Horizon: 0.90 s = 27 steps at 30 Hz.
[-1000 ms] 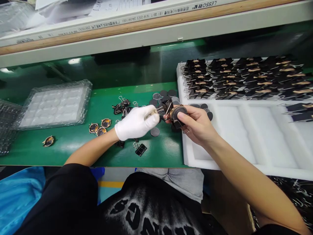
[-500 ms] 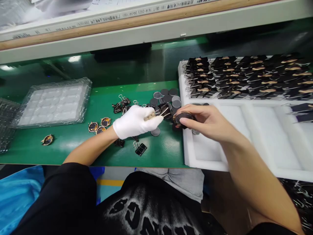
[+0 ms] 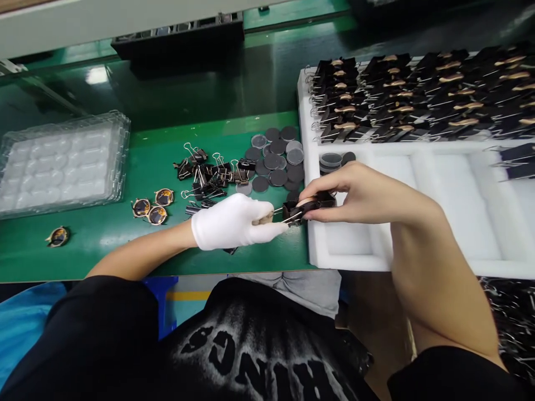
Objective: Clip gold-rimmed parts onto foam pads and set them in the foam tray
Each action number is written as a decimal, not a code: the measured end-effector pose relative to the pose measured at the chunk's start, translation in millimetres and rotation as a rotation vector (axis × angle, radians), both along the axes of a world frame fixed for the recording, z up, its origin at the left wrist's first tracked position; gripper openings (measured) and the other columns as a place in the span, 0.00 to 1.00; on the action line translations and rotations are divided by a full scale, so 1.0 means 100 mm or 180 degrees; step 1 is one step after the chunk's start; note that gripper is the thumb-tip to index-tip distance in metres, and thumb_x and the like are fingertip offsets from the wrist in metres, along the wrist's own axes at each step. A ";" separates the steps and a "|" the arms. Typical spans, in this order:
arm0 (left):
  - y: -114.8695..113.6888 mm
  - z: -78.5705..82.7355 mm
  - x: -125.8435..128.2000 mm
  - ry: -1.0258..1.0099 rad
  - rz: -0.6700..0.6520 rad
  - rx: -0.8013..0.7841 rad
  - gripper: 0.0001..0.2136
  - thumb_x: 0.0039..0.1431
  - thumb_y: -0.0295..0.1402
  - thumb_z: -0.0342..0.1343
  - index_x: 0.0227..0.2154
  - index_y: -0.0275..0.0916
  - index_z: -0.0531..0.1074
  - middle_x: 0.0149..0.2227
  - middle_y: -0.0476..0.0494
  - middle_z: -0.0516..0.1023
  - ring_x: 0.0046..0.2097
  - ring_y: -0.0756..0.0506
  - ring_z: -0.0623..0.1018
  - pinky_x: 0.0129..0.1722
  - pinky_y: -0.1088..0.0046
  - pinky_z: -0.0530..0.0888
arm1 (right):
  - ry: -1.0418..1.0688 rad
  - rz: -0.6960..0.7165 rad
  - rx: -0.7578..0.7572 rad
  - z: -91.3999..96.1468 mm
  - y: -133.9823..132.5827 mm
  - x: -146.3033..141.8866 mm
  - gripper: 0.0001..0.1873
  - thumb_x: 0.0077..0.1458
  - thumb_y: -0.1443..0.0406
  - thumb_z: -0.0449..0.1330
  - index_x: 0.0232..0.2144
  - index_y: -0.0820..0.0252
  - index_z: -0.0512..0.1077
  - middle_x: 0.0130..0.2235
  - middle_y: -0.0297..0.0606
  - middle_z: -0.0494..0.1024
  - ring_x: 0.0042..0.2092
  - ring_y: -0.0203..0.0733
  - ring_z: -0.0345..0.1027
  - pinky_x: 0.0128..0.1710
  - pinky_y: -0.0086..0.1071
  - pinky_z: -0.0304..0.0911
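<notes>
My left hand, in a white glove, pinches the wire handles of a black binder clip. The clip's jaws meet the left side of a gold-rimmed watch case. My right hand, bare, grips that case edge-on between thumb and fingers. A dark part sticks out at the case's right end, partly hidden by the fingers. Just beyond my left hand lies a heap of binder clips. Dark round discs are spread behind the held pieces.
Several watch cases lie on the green table at left, near stacked clear plastic trays. On the right, a white foam tray holds rows of clipped watch cases. A dark box stands at the back.
The binder clip in my left hand has come up to the watch case. My right hand has turned the case from tilted face up to edge-on. The camera view has shifted.
</notes>
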<state>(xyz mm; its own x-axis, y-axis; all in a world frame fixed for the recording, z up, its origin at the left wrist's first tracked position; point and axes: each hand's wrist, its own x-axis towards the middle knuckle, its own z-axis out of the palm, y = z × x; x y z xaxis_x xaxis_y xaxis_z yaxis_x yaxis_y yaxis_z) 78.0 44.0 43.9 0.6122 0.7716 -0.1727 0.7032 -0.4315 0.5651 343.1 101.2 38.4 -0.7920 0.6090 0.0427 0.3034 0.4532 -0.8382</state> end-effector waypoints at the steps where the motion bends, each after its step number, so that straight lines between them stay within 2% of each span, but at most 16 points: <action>1: 0.01 0.01 -0.01 0.0105 -0.0041 0.0104 0.23 0.67 0.52 0.50 0.24 0.40 0.63 0.18 0.56 0.61 0.22 0.53 0.60 0.25 0.74 0.57 | 0.0003 -0.0008 0.0022 0.00 0.00 0.00 0.06 0.56 0.59 0.69 0.36 0.52 0.84 0.34 0.32 0.85 0.31 0.41 0.75 0.31 0.36 0.67; 2: 0.02 0.02 -0.02 0.0254 -0.0096 0.0271 0.23 0.67 0.53 0.50 0.25 0.40 0.65 0.18 0.55 0.62 0.22 0.53 0.62 0.25 0.74 0.57 | 0.0034 -0.0037 0.0009 0.01 0.00 0.01 0.08 0.55 0.60 0.70 0.37 0.53 0.84 0.35 0.33 0.85 0.33 0.41 0.76 0.33 0.35 0.68; 4: 0.05 0.06 -0.04 0.0651 -0.0323 0.0834 0.24 0.67 0.55 0.48 0.25 0.40 0.69 0.18 0.52 0.65 0.21 0.51 0.65 0.24 0.72 0.54 | 0.0162 -0.0103 -0.0203 0.03 0.00 0.03 0.17 0.50 0.59 0.74 0.44 0.53 0.83 0.41 0.35 0.86 0.38 0.43 0.79 0.37 0.34 0.72; 6: 0.05 0.14 -0.06 0.1019 -0.0728 0.1707 0.27 0.67 0.57 0.47 0.23 0.40 0.69 0.17 0.49 0.65 0.20 0.48 0.67 0.24 0.70 0.51 | 0.0306 -0.0052 -0.0638 0.05 0.01 0.04 0.27 0.49 0.58 0.75 0.52 0.52 0.81 0.47 0.38 0.85 0.43 0.43 0.80 0.40 0.33 0.75; 7: 0.04 0.18 -0.07 0.1151 -0.0967 0.2182 0.26 0.67 0.55 0.48 0.22 0.40 0.69 0.17 0.48 0.65 0.20 0.47 0.67 0.24 0.69 0.51 | 0.0360 0.0052 -0.0871 0.06 0.01 0.04 0.28 0.50 0.58 0.74 0.54 0.53 0.80 0.49 0.39 0.85 0.43 0.42 0.81 0.40 0.31 0.75; 10: -0.01 0.29 -0.08 0.1411 -0.1515 0.3229 0.18 0.68 0.39 0.53 0.21 0.40 0.69 0.18 0.47 0.67 0.20 0.45 0.70 0.25 0.67 0.55 | 0.0320 0.0544 -0.1325 0.06 -0.02 -0.03 0.19 0.60 0.57 0.67 0.51 0.56 0.82 0.43 0.37 0.86 0.38 0.37 0.80 0.35 0.26 0.72; 12: -0.05 0.33 -0.09 0.1508 -0.1666 0.3495 0.12 0.68 0.31 0.54 0.27 0.39 0.74 0.21 0.47 0.71 0.22 0.44 0.71 0.26 0.65 0.59 | 0.0215 0.0742 -0.1309 0.06 -0.07 -0.05 0.15 0.60 0.59 0.68 0.47 0.58 0.83 0.41 0.35 0.86 0.39 0.36 0.79 0.37 0.25 0.71; 13: -0.06 0.33 -0.10 0.1510 -0.1687 0.3552 0.11 0.69 0.33 0.54 0.31 0.38 0.76 0.22 0.47 0.72 0.23 0.44 0.72 0.26 0.65 0.61 | 0.0184 0.0706 -0.1203 0.06 -0.10 -0.04 0.14 0.58 0.60 0.69 0.45 0.59 0.83 0.41 0.35 0.86 0.40 0.37 0.79 0.39 0.25 0.71; 15: -0.05 0.33 -0.11 0.1465 -0.1654 0.3589 0.15 0.71 0.43 0.53 0.40 0.38 0.79 0.24 0.46 0.75 0.24 0.43 0.74 0.27 0.65 0.63 | 0.0175 0.0394 -0.0837 0.11 -0.17 0.07 0.14 0.55 0.64 0.71 0.44 0.60 0.82 0.42 0.35 0.85 0.42 0.37 0.78 0.41 0.26 0.71; 16: -0.04 0.33 -0.12 0.1461 -0.1605 0.3574 0.18 0.71 0.48 0.53 0.44 0.38 0.78 0.24 0.45 0.76 0.24 0.43 0.75 0.27 0.64 0.64 | 0.0139 0.0154 -0.0628 0.16 -0.21 0.19 0.14 0.54 0.67 0.70 0.44 0.59 0.82 0.42 0.35 0.85 0.42 0.38 0.78 0.42 0.27 0.71; 18: 0.00 0.34 -0.15 0.1498 -0.1506 0.3531 0.19 0.70 0.49 0.54 0.45 0.38 0.78 0.24 0.45 0.77 0.24 0.42 0.75 0.27 0.64 0.65 | -0.0061 -0.0412 -0.0189 0.30 -0.28 0.55 0.15 0.54 0.72 0.68 0.45 0.58 0.81 0.41 0.34 0.85 0.41 0.37 0.78 0.41 0.29 0.70; 22: 0.11 0.36 -0.21 0.1540 -0.1381 0.3443 0.14 0.70 0.43 0.55 0.44 0.39 0.78 0.28 0.41 0.82 0.26 0.39 0.79 0.27 0.62 0.66 | -0.0899 -0.1857 0.0801 0.56 -0.34 1.62 0.14 0.50 0.74 0.68 0.40 0.59 0.83 0.38 0.30 0.84 0.39 0.35 0.75 0.41 0.32 0.64; 25: 0.18 0.37 -0.24 0.1501 -0.1309 0.3265 0.13 0.71 0.42 0.53 0.44 0.40 0.78 0.30 0.40 0.84 0.27 0.38 0.81 0.28 0.61 0.69 | -0.1778 -0.2755 0.1156 0.51 -0.30 2.40 0.13 0.50 0.75 0.64 0.37 0.63 0.84 0.35 0.31 0.83 0.37 0.32 0.70 0.44 0.39 0.59; 27: 0.21 0.37 -0.26 0.1424 -0.1290 0.3153 0.12 0.72 0.40 0.52 0.44 0.40 0.78 0.31 0.40 0.84 0.27 0.37 0.81 0.29 0.60 0.70 | -0.2049 -0.2952 0.1067 0.35 -0.24 2.76 0.14 0.48 0.76 0.63 0.35 0.65 0.86 0.34 0.33 0.83 0.35 0.30 0.67 0.44 0.40 0.58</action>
